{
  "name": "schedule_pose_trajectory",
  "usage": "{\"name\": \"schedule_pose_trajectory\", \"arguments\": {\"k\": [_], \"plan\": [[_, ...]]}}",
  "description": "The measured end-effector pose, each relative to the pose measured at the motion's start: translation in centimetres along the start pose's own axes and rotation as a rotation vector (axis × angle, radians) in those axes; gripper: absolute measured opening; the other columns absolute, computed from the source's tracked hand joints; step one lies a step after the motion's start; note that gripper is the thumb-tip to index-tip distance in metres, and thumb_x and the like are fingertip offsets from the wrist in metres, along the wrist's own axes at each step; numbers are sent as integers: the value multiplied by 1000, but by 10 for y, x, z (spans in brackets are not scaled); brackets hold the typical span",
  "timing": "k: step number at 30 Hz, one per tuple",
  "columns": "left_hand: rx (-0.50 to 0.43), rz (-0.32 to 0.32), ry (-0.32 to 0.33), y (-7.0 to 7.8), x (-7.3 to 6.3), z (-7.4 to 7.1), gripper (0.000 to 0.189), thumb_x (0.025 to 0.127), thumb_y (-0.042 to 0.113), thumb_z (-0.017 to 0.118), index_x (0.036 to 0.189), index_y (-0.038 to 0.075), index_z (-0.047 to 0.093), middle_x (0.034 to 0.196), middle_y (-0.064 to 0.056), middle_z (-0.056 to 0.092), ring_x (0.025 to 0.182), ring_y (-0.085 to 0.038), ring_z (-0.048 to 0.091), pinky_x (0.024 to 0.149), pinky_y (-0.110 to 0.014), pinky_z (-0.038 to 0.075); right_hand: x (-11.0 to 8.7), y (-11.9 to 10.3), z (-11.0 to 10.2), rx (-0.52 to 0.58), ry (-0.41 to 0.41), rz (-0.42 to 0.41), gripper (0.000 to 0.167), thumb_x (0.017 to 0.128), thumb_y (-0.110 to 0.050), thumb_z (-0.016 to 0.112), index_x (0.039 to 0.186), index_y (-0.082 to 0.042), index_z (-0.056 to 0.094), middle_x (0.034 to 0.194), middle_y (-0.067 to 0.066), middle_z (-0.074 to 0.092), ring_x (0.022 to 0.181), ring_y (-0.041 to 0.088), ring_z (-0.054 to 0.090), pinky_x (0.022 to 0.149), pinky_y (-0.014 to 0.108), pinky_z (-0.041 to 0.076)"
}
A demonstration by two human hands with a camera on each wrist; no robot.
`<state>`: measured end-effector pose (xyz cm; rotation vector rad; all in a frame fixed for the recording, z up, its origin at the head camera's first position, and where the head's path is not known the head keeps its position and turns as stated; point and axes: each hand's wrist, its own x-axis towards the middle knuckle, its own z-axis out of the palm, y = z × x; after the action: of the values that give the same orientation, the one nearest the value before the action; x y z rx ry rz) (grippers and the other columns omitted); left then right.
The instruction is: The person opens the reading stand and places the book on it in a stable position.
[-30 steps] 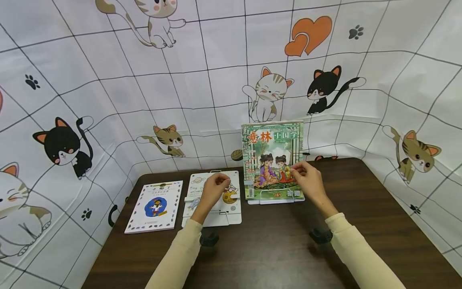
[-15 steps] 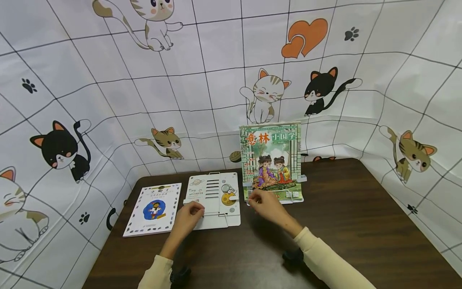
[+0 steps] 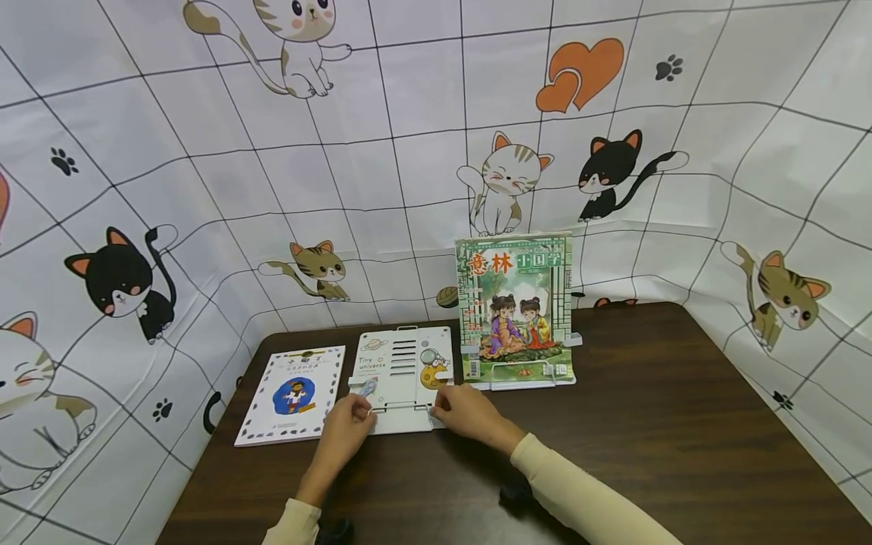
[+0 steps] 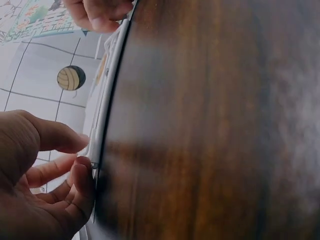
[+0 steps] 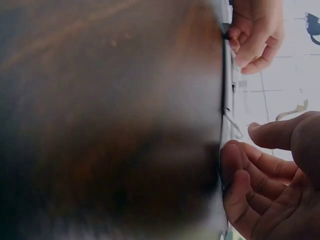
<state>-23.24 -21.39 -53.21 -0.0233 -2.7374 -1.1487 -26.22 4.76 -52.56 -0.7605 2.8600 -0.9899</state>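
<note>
The left hand (image 3: 346,425) and the right hand (image 3: 470,410), thumbs slightly apart from fingers, are at the near edge of the white stand (image 3: 403,378).

Table (image 3: 613,454): dark wood grain, faintly glossy. Behind it and along both sides, creased white sheet (image 3: 429,166), black grid, printed cats (image 3: 608,170). Orange hearts (image 3: 591,68) high above table's right half.

Head cam: high, facing forward-down across tabletop (image 3: 681,424). Wrist cams: close, low, rolled sideways, sharing near edge of white board (image 3: 404,421).
</note>
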Motion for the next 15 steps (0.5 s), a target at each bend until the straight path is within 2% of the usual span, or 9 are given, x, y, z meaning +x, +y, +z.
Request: {"name": "schedule_pose_trajectory", "arguments": {"k": [3,8,15], "plan": [[16,-27,-6,0,-1,-2,12,89,4,77,95,-2,69,86,-11,70,75,-14,60,66,-26,49,3,-1,7,-36,-1,18,15,99,-24,76,87,-17,71,75,-6,70,63,4,55,59,27,46],[55,-33,-27,-3,1,-4,10,88,5,76,91,-3,71,78,-7,70,67,-13,58,61,-26,48,4,-8,13,-55,3,55,19,97,-28,78,84,-20,67,72,-8,65,59,5,52,54,27,43],[53,-45,-70,-10,4,-5,8,84,3,73,91,-1,71,78,-4,68,69,-12,56,65,-26,47,3,-14,13,-48,22,69,20,93,-22,81,83,-18,64,72,-8,64,61,7,54,56,29,44]]}}
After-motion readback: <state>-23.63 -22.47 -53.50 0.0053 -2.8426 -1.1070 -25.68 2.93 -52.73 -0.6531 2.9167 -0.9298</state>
